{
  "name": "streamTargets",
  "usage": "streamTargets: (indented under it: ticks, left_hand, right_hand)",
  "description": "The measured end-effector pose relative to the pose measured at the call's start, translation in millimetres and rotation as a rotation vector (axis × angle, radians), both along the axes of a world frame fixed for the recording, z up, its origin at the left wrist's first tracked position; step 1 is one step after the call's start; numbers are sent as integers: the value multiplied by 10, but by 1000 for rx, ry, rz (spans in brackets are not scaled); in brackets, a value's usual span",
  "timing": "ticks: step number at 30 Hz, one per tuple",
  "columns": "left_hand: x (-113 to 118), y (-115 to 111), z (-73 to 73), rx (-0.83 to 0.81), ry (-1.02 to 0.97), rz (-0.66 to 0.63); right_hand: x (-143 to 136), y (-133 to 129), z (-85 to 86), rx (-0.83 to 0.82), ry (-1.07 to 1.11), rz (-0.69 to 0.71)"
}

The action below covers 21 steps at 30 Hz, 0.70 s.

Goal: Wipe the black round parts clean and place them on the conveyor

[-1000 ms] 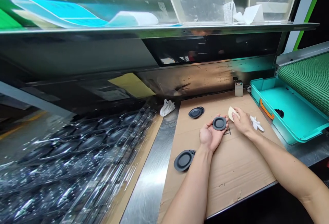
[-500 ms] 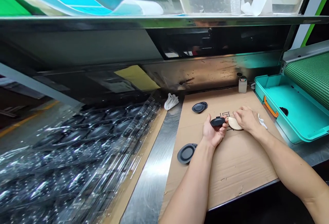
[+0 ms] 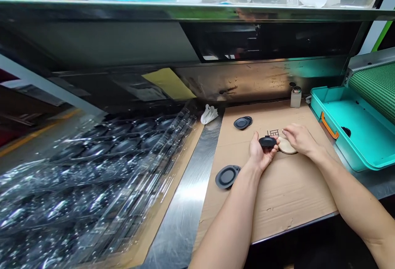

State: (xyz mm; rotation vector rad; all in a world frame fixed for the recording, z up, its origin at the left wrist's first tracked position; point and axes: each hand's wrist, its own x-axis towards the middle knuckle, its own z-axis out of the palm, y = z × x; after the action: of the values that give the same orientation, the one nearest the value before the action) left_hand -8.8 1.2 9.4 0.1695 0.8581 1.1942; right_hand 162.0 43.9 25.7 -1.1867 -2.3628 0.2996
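My left hand (image 3: 261,152) holds a small black oval case (image 3: 268,142) above the cardboard sheet (image 3: 293,191), palm turned up and fingers around its edge. Just right of it, my right hand (image 3: 298,138) has its fingers pinched together over a round cream-coloured disc (image 3: 286,146) lying on the cardboard. Whether anything small sits in that pinch is hidden. Round black plastic parts (image 3: 242,122) lie beyond my left hand. A larger round black part (image 3: 227,177) rests beside my left forearm.
Clear plastic trays of black parts (image 3: 123,145) fill the left side. A teal bin (image 3: 364,125) with an orange handle stands at right. A small bottle (image 3: 295,97) and a crumpled white cloth (image 3: 209,114) are toward the back. A metal shelf (image 3: 197,12) crosses above.
My right hand has lifted slightly from the disc, showing more of it. My left hand keeps hold of the black case. The whole view has shifted a little.
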Motion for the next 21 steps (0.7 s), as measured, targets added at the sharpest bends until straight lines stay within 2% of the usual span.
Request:
streamTargets:
  ticks: [4,7,10,14,21]
  left_hand:
    - [167,-38,-76,153,304,-32]
    - [225,-46,-146,192,451,-4]
    - [216,-36,-186,199,524,9]
    - [185,-37,-189,225,596,-35]
    - [155,-59,-174,311,698,-97]
  right_hand:
    - [-128,-107,-45,3,4,108]
    - [-153,-162,-32,41,-91,105]
    - [-155,-197,19,50,-197,56]
    - [-132,-218,99,23,-279,22]
    - [-115,-206,112,89,-234,123]
